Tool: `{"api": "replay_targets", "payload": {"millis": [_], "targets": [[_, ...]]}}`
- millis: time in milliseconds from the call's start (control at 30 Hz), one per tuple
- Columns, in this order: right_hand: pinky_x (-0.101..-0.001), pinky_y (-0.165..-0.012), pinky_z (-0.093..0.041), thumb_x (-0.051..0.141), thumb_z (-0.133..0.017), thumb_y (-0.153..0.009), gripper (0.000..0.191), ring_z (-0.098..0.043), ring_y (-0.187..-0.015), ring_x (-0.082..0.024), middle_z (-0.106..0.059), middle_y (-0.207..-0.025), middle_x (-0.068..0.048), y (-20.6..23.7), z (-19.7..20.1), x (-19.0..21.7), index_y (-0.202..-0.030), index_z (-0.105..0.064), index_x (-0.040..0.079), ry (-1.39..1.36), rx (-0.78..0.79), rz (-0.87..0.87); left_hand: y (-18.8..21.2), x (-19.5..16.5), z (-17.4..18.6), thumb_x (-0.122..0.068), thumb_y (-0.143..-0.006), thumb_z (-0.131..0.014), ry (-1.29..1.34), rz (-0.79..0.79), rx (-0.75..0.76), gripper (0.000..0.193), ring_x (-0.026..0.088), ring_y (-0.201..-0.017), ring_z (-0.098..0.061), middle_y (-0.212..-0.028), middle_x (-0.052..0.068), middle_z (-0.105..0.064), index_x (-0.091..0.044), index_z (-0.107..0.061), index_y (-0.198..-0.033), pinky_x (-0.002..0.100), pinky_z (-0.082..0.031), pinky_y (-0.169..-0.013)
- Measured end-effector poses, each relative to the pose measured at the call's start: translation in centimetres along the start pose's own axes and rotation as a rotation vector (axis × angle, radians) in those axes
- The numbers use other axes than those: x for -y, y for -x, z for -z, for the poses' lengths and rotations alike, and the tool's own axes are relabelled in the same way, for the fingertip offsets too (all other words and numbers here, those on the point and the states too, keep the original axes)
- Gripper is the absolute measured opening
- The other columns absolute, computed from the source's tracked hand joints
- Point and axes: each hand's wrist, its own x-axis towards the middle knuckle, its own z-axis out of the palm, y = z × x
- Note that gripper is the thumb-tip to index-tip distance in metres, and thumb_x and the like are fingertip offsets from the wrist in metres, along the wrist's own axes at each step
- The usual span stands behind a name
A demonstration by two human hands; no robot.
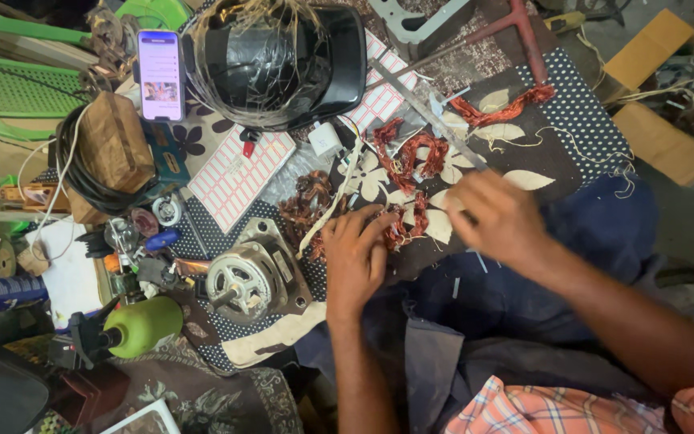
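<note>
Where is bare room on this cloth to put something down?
The dotted cloth beside the red copper strip, above the right hand, is mostly bare. The flowered cloth below the motor also has room. Crowded: around the left hand with copper coils, and left of the motor.

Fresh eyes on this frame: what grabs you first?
Probably the two hands at centre: the left hand presses on a tangle of reddish copper wire strewn over a dark floral cloth, while the right hand hovers blurred beside it. Next, the metal electric motor just left of the left hand, and the lit phone propped at upper left.
</note>
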Motion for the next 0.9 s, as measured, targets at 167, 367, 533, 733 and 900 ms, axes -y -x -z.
{"api": "replay_targets", "payload": {"millis": [167, 367, 533, 733, 900], "targets": [[-0.0417, -0.077, -0.054, 0.020, -0.078, -0.081, 0.039, -0.062, -0.092, -0.032, -0.061, -0.103, -0.013, -0.5, 1.7, -1.2, -0.113, -0.068, -0.001, 0.341, 0.040, -0.075, -0.2, -0.4, 0.7, -0.022, -0.068, -0.085, 0.009, 0.035, 0.071, 0.066, 0.032, -0.115, -0.059, -0.121, 0.011, -0.066, -0.008, -0.061, -0.128, 0.048, -0.034, -0.105], [-0.0428, -0.073, -0.055, 0.015, -0.076, -0.087, 0.026, -0.066, -0.083, -0.032, -0.063, -0.097, -0.012, 0.2, 0.7, -2.3, -0.108, -0.067, 0.003, 0.191, 0.087, -0.237, -0.1, 0.0, 0.1, -0.029, -0.065, -0.093, -0.020, 0.082, 0.054, 0.073, 0.030, -0.112, -0.060, -0.117, 0.009, -0.068, -0.009, -0.062, -0.129, 0.046, -0.037, -0.106], [-0.0402, -0.067, -0.054, 0.007, -0.070, -0.085, 0.017, -0.067, -0.072, -0.028, -0.062, -0.082, -0.011, 0.1, 0.1, -3.7, -0.099, -0.061, 0.002, -0.111, 0.014, -0.346, 0.1, 0.5, -0.1, -0.028, -0.067, -0.092, -0.013, 0.056, 0.026, 0.065, 0.029, -0.111, -0.061, -0.119, 0.007, -0.069, -0.010, -0.063, -0.123, 0.044, -0.038, -0.104], [-0.0338, -0.062, -0.050, 0.001, -0.063, -0.088, 0.039, -0.062, -0.066, -0.022, -0.060, -0.081, -0.013, 1.6, 0.2, -2.8, -0.127, -0.059, 0.001, -0.347, -0.075, -0.376, 0.0, 0.5, -0.4, -0.030, -0.071, -0.090, -0.063, 0.066, -0.051, 0.063, 0.028, -0.113, -0.062, -0.123, 0.005, -0.069, -0.009, -0.063, -0.124, 0.045, -0.041, -0.102], [-0.0376, -0.064, -0.052, 0.002, -0.061, -0.094, 0.036, -0.067, -0.070, -0.030, -0.067, -0.088, -0.017, 3.8, -1.9, 1.1, -0.129, -0.055, -0.001, -0.447, 0.051, -0.241, -0.5, -0.5, -1.1, -0.034, -0.075, -0.089, -0.282, 0.047, -0.104, 0.063, 0.026, -0.107, -0.063, -0.130, 0.005, -0.069, -0.009, -0.065, -0.127, 0.044, -0.044, -0.098]]}}
